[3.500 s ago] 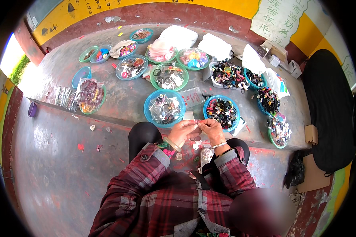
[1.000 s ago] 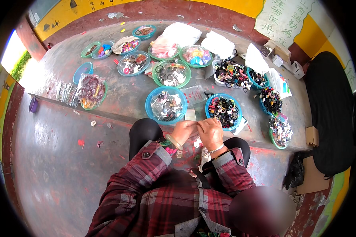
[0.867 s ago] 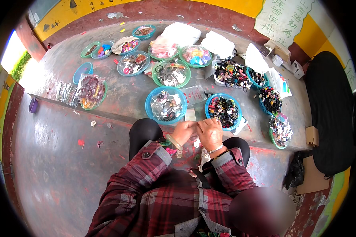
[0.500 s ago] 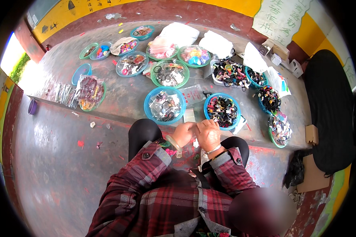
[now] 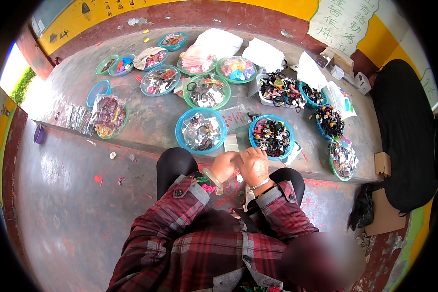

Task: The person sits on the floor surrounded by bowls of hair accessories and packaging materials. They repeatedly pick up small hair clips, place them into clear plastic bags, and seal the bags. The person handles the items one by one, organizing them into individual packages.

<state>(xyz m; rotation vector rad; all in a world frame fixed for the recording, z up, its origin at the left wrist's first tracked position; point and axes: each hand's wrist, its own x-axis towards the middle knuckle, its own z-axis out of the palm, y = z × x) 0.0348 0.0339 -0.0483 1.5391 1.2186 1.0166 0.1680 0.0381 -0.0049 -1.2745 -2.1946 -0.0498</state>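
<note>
My left hand [image 5: 224, 167] and my right hand [image 5: 254, 165] meet between my knees, with their fingertips bunched against each other. Both are closed; whatever they pinch is hidden or too small to make out. Just beyond the left one stands a blue basin [image 5: 178, 130] of clear packets with dark hair ties inside. Past the right one, another blue basin [image 5: 251, 137] is filled with black and coloured hair ties [image 5: 272, 136]. A small pale card [image 5: 231, 142] lies between these basins. Some white material [image 5: 249, 193] shows below my right hand, partly covered.
More basins of packets and trinkets spread over the raised ledge, among them a green basin [image 5: 186, 97]. A white tub [image 5: 277, 102] overflows with hair ties. White bags [image 5: 219, 41] lie behind. At right are a black covered object [image 5: 404, 141] and a black plastic bag [image 5: 364, 209].
The whole view has shifted slightly. My hands stay together in nearly the same pose, and the basins have not been moved.
</note>
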